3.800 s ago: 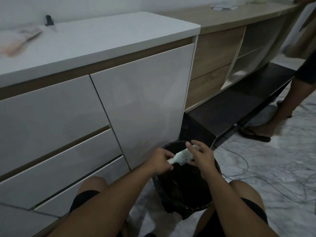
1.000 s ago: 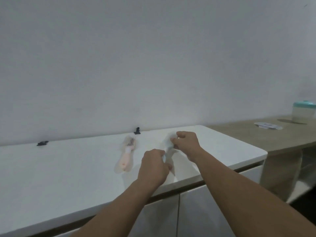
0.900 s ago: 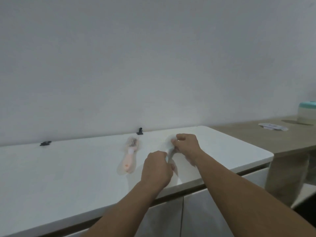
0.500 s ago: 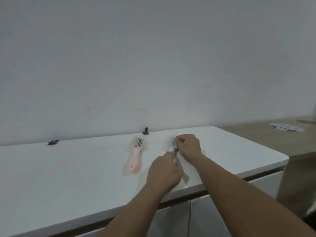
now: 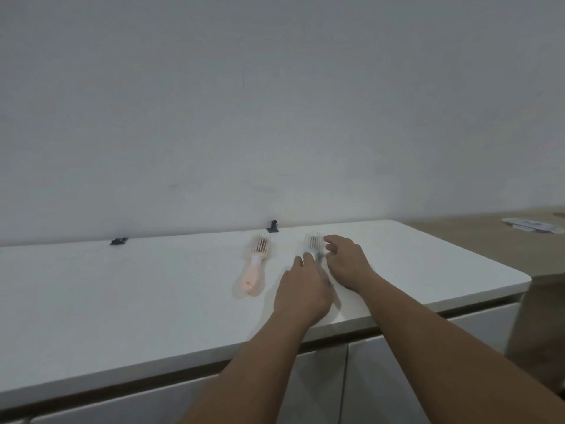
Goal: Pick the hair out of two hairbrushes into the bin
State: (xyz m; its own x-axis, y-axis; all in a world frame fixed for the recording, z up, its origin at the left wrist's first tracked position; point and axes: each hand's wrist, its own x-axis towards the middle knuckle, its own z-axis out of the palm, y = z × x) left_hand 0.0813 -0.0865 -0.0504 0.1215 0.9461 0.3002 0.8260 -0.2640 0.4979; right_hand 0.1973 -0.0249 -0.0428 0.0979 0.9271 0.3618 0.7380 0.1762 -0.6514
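Observation:
Two hairbrushes lie side by side on the white countertop (image 5: 153, 289), bristle heads toward the wall. The pink hairbrush (image 5: 255, 267) rests alone on the left. The white hairbrush (image 5: 312, 243) lies to its right, and only its head shows. My left hand (image 5: 301, 290) covers its handle, fingers closed over the neck. My right hand (image 5: 345, 261) sits just right of the head with its fingers loosened and apart. The bin is out of view.
Two small black clips, one (image 5: 273, 226) behind the brushes and one (image 5: 119, 241) further left, sit against the wall. A lower wooden counter (image 5: 477, 240) with papers (image 5: 532, 225) adjoins on the right. White cabinet doors (image 5: 391, 377) are below.
Earlier I was crouched picking at the white brush over the black bin. Since then I stood and set the brush on the counter beside the pink one. My right fingers have just spread off it.

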